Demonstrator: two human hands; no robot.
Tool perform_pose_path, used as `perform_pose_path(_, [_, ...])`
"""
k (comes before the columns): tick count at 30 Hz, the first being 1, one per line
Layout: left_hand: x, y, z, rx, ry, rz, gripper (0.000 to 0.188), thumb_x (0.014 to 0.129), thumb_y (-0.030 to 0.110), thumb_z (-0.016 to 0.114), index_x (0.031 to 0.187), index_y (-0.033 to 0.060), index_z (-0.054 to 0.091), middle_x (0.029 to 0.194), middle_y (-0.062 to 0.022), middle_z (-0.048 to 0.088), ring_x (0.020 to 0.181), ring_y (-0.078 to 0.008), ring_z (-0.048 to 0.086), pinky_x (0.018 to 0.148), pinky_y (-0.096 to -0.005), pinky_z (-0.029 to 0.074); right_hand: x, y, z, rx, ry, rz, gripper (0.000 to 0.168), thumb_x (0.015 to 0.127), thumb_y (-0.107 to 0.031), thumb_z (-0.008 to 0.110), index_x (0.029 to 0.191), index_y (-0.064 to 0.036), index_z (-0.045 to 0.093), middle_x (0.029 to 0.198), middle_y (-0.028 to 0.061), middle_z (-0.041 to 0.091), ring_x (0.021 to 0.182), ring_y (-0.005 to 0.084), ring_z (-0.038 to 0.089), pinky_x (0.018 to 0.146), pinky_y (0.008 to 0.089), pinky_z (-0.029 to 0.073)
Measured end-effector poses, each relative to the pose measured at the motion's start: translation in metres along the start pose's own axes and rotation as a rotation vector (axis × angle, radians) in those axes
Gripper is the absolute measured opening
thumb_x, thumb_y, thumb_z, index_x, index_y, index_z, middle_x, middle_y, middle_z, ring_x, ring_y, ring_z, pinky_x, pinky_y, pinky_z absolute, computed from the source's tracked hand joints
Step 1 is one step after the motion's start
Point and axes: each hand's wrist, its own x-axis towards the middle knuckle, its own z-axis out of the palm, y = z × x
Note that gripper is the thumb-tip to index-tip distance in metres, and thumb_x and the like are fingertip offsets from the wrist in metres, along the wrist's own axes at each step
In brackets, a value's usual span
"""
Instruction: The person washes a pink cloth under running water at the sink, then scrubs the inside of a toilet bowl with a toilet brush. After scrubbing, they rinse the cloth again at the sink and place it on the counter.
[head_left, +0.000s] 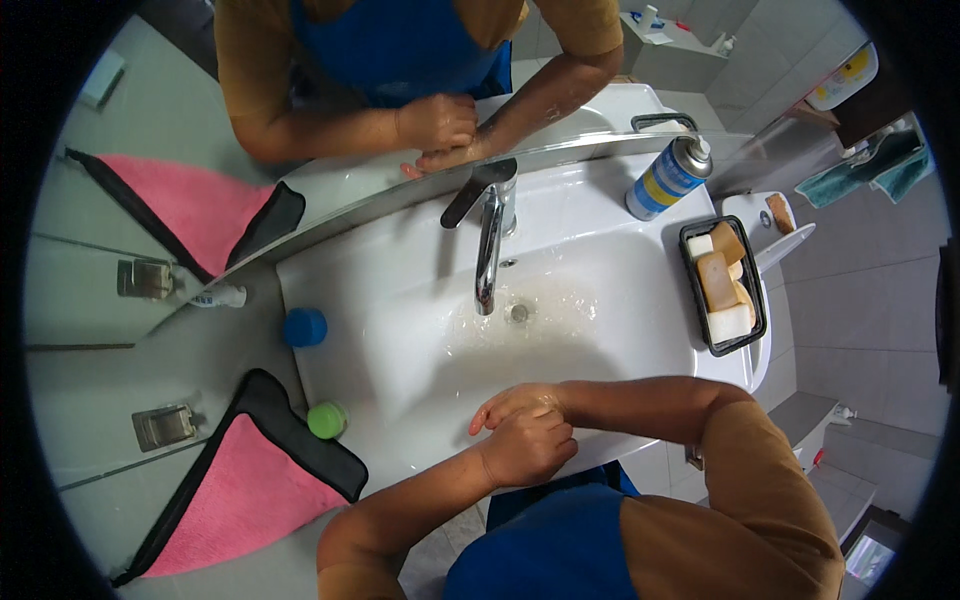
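Over the near edge of the white washbasin (405, 382), my left hand (531, 448) lies curled over the back of my right hand (517, 405). The right hand looks wet, and its fingers stretch out to the left with nothing in them; part of it is covered by the left. Beyond both hands, a chrome faucet (489, 255) points down into the bowl. Shallow rippling water surrounds the round drain (517, 313). Whether water is flowing from the spout cannot be told. The mirror repeats both forearms and hands.
At the basin's right stand a spray can (667, 178) and a black tray (712, 341) of soap bars. A blue cap-like object (305, 327) and a green one (327, 420) sit at the left rim. A pink cloth with black edging (247, 487) hangs on the left; a mirror (180, 97) borders the back.
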Motion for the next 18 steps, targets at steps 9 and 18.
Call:
perform_pose_path(9, [-0.033,-0.069,0.017,0.287,0.31,-0.066,0.005,0.067,0.014,0.055,0.064,0.0102,0.056,0.072,-0.0052,0.057,0.065,-0.0238,0.054,0.06,-0.0355,0.045,0.013,-0.035,-0.036,-0.132,0.592,-0.188,0.04,0.085,-0.029,0.054,0.119,-0.007,0.049,0.114,0.0046,0.054,0.098,0.0128,0.053,0.085,0.0266,0.043])
perform_pose_path(18, [-0.067,-0.164,-0.126,-0.237,1.317,-0.967,0.035,0.081,0.019,0.058,0.106,-0.0032,0.05,0.104,-0.0119,0.053,0.094,-0.0178,0.05,0.084,-0.0298,0.04,-0.023,-0.015,-0.114,-0.919,1.752,-0.256,0.033,0.071,-0.022,0.066,0.097,-0.004,0.055,0.079,0.0134,0.06,0.073,0.0258,0.059,0.066,0.0356,0.046])
